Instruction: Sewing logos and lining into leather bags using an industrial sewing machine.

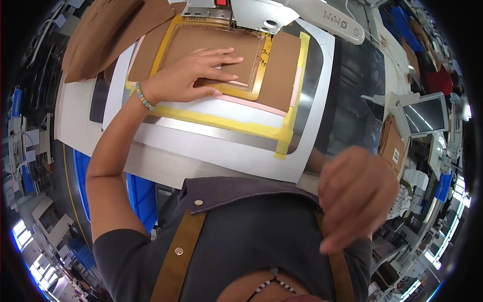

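Observation:
My left hand (193, 76) lies flat, fingers spread, on a brown fabric or leather panel (211, 40). A yellow rectangular template frame (251, 94) with a cut-out slot surrounds that panel, and my palm crosses its left part. The needle area of a white sewing machine head (254, 15) meets the frame's far edge. Beneath are pink-edged layers and a white sheet bordered with yellow tape (216, 118). Off the work, near the right side of my chest, my right hand (357, 194) is raised and blurred. Its fingers look curled, but whether they hold anything is hidden.
A large brown piece (113, 38) drapes over the table's far left. To the right are a dark glossy surface (354, 90), a small tilted screen (425, 115) and stacked brown pieces (390, 143). Blue bins (142, 199) stand below the table's near edge.

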A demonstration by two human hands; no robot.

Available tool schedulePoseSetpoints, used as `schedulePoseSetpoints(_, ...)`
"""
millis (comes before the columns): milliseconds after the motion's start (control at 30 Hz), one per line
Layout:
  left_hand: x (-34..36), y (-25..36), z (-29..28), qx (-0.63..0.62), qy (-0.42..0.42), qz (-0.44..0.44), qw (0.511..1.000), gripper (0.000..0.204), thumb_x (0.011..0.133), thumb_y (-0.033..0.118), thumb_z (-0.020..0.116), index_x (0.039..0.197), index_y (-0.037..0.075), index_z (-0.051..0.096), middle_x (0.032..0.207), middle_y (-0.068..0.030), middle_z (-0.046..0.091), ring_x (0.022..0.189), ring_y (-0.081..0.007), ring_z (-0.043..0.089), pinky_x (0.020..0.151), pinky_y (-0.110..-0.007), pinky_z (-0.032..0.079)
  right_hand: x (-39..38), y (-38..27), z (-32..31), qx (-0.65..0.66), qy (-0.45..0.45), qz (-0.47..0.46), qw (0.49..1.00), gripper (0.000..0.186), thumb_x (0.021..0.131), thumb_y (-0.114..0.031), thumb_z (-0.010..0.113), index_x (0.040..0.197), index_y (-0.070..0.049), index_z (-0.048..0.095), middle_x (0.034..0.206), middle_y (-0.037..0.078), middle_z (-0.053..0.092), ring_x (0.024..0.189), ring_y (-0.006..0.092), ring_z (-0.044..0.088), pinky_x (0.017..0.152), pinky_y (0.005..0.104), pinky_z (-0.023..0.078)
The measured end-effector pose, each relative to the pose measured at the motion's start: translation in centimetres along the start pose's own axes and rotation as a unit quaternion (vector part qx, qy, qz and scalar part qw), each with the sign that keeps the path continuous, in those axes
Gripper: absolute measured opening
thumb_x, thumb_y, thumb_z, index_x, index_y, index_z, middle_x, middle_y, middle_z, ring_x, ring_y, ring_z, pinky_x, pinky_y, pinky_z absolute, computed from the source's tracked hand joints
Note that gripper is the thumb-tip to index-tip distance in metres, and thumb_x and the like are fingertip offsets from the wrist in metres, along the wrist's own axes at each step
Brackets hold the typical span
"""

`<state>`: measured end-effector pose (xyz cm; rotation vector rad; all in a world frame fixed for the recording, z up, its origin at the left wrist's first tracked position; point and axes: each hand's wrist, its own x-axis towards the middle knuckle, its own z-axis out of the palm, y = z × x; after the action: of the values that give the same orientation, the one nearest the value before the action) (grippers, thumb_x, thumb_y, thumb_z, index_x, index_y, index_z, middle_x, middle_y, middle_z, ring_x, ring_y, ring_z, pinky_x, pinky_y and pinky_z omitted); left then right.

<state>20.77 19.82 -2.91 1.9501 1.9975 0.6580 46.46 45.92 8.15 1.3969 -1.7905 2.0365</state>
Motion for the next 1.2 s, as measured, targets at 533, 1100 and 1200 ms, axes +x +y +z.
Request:
schedulePoseSetpoints(533, -0.1, -2.6, 0.8, -0.023, -0.021, -0.009, 0.999, 0.034, 0.102, 0.032, 0.071, 0.13, 0.017, 0.082, 0.17, -0.0064, 0.049, 0.163, -0.0342, 0.032, 0.131, -0.055, 0.02, -6.0, 11.0, -4.4, -0.276, 0.215, 0.321, 0.88, 0.026, 0.103, 0.0, 0.062, 0.123, 0.002, 0.078, 0.098, 0.008, 0.075, 0.092, 0.0139, 0.07, 0.085, 0.0268, 0.054)
schedulePoseSetpoints(1100, 1.6, -2.6, -1.3, -0.004, 0.001, -0.011, 1.0, 0.03, 0.1, 0.022, 0.073, 0.128, 0.019, 0.083, 0.167, -0.0037, 0.054, 0.159, -0.0328, 0.04, 0.129, -0.051, 0.032, -6.7, 10.9, -5.4, -0.266, 0.343, 0.306, 0.847, 0.028, 0.105, 0.001, 0.057, 0.124, 0.002, 0.078, 0.108, 0.009, 0.074, 0.1, 0.013, 0.072, 0.094, 0.0266, 0.058)
schedulePoseSetpoints(1200, 2.1, -3.0, -1.9, -0.001, -0.003, -0.014, 1.0, 0.029, 0.1, 0.023, 0.073, 0.128, 0.02, 0.083, 0.165, -0.0043, 0.055, 0.155, -0.0329, 0.045, 0.128, -0.05, 0.033, -6.4, 10.7, -5.4, -0.269, 0.347, 0.315, 0.842, 0.028, 0.105, 0.0, 0.057, 0.124, 0.003, 0.078, 0.107, 0.009, 0.074, 0.1, 0.0132, 0.072, 0.094, 0.0264, 0.058)
